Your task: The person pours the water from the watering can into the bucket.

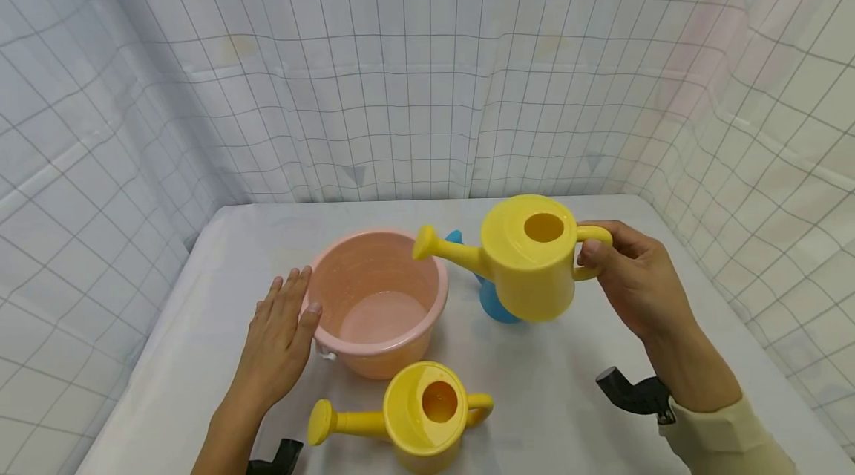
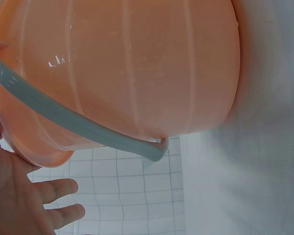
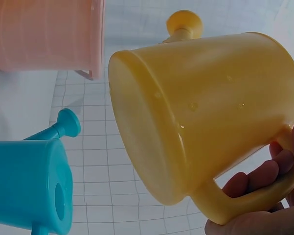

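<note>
My right hand [image 1: 637,278] grips the handle of a yellow watering can [image 1: 534,260], fingers curled through the loop in the right wrist view. The can is raised above the table, its spout pointing left over the rim of a pink bucket [image 1: 381,341]. Against the bucket's left side rests my left hand [image 1: 277,341], fingers straight, thumb at the rim. In the left wrist view the bucket's grey handle [image 2: 78,120] hangs down along its wall. A second yellow watering can [image 1: 424,408] stands in front of the bucket, its spout to the left.
Behind the raised can, partly hidden, stands a blue watering can [image 3: 29,183] on the white table [image 1: 568,401]. White grid-patterned curtains [image 1: 427,89] enclose the table at the back and both sides. A black wrist mount [image 1: 634,392] sits at each wrist.
</note>
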The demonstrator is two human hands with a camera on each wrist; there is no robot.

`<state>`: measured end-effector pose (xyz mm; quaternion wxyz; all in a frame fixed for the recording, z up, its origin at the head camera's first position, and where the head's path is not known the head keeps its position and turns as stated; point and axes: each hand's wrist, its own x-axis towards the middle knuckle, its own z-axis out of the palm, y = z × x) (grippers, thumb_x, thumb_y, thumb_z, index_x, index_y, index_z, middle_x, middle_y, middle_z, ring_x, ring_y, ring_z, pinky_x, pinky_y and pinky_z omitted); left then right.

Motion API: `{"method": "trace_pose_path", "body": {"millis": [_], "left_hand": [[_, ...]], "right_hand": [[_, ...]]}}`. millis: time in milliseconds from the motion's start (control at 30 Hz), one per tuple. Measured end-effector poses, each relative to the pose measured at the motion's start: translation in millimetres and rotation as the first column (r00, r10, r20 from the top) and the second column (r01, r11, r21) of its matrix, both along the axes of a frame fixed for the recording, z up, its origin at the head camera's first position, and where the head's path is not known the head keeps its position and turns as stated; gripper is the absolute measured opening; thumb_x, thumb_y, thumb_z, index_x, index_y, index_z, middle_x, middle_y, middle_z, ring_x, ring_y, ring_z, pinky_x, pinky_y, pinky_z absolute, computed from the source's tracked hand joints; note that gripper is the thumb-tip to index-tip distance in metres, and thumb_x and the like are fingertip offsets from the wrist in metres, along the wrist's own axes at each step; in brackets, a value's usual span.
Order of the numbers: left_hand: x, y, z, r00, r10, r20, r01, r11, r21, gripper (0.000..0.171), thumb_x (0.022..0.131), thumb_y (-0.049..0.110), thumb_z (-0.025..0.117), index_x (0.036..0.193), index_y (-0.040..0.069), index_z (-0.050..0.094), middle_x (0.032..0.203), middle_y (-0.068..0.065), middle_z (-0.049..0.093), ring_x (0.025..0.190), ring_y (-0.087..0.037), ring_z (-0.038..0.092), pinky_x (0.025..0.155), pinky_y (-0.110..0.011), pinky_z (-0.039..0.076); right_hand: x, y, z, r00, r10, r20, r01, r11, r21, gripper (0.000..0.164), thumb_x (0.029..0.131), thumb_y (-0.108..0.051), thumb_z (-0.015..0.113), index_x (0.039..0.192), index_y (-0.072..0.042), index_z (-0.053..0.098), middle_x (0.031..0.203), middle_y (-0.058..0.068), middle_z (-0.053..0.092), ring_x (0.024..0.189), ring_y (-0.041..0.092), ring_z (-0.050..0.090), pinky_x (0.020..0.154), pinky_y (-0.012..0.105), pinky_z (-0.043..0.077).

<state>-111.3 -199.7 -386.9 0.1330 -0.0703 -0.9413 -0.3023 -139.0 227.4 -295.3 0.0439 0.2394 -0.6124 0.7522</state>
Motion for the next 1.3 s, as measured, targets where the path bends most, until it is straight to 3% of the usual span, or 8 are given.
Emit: {"method": "trace_pose_path", "body": {"millis": [500,700,1300], "left_hand": [[-0.4,0,0.1,1.000,0.006,-0.004,-0.006,1.000,0.000,0.054,0.101,0.038,0.035,0.152,0.027,0.018,0.156,-0.016,0.023,0.147,-0.039,0.010,0.111,-0.068,0.007],[-0.4,0,0.5,1.000,0.005,-0.003,-0.005,1.000,0.001,0.054,0.101,0.038,0.035,0.152,0.027,0.019,0.156,-0.016,0.023,0.147,-0.039,0.010,0.110,-0.069,0.007],[-0.8,0,-0.4,1.000,0.001,0.000,-0.001,1.000,0.006,0.054,0.101,0.037,0.035,0.152,0.027,0.018,0.156,-0.017,0.023,0.147,-0.038,0.009,0.111,-0.068,0.007]], "right_hand": [[-12.5,-13,24.1,0.999,0.012,-0.038,-0.008,0.996,0.088,0.022,0.093,0.006,0.048,0.106,0.001,0.065,0.102,0.002,0.066,0.090,0.016,0.052,0.075,0.022,0.047],[-14.3,-19,31.2,0.999,-0.033,-0.022,0.037,0.980,0.198,0.019,0.094,-0.001,0.052,0.108,0.000,0.065,0.101,0.002,0.064,0.093,0.018,0.050,0.076,0.024,0.049],[-21.0,-33,48.3,0.999,-0.036,-0.021,0.041,0.945,0.324,0.021,0.094,-0.008,0.056,0.111,0.000,0.065,0.108,0.003,0.067,0.105,0.022,0.055,0.085,0.023,0.050]]}}
